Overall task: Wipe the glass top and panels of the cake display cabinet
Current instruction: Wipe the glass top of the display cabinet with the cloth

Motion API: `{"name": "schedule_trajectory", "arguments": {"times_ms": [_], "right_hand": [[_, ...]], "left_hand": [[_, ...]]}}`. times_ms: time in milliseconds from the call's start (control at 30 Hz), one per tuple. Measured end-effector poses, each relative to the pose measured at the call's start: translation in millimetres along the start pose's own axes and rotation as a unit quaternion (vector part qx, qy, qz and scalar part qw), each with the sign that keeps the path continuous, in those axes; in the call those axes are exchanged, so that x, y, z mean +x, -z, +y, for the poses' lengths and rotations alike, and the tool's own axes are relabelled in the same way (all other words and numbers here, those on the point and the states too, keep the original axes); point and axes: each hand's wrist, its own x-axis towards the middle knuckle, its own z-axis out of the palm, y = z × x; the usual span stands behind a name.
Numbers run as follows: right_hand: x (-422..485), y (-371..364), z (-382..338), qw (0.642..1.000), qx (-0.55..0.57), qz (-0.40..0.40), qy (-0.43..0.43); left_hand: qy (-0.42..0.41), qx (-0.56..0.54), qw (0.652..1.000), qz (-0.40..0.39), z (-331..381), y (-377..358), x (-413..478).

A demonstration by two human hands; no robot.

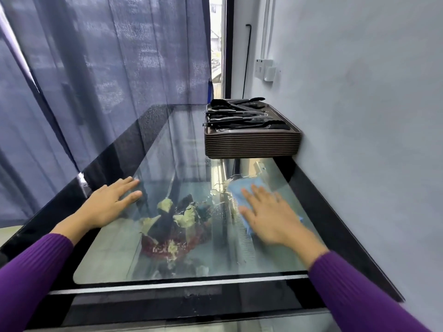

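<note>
Glass top [182, 149] with left hand [112, 202] flat and empty, right hand [271, 219] flat on blue cloth [242, 185]

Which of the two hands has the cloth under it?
The right hand, fingers spread flat on the blue cloth on the wall side of the glass top. The left hand rests bare on the glass, nothing under it.
</note>
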Motion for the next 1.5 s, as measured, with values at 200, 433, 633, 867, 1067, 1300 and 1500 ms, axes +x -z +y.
{"name": "schedule_trajectory", "arguments": {"times_ms": [200,433,633,867,1067,1300,1500], "right_hand": [[-7,13,63,0.997,0.021,-0.005,-0.07],[80,8,30,0.991,0.015,0.026,-0.131],[-3,-5,6,1.0,0.025,0.011,0.005],[102,11,20,0.986,0.0,0.02,-0.164],[38,-7,-57,0.997,0.032,0.004,0.07],[56,12,20,0.995,0.009,0.017,-0.095],[21,-5,-54,1.0,0.027,-0.005,-0.014]], "left_hand": [[0.003,-0.056,0.993,0.107,-11,16,-1],[0.117,0.018,0.991,0.059,-74,22,16],[0.106,0.039,0.991,0.07,-75,19,20],[0.112,0.048,0.99,0.066,-68,21,20],[0.11,0.045,0.991,0.061,-66,24,17],[0.114,0.041,0.991,0.06,-63,25,15],[0.112,0.032,0.992,0.053,-61,26,13]]}}
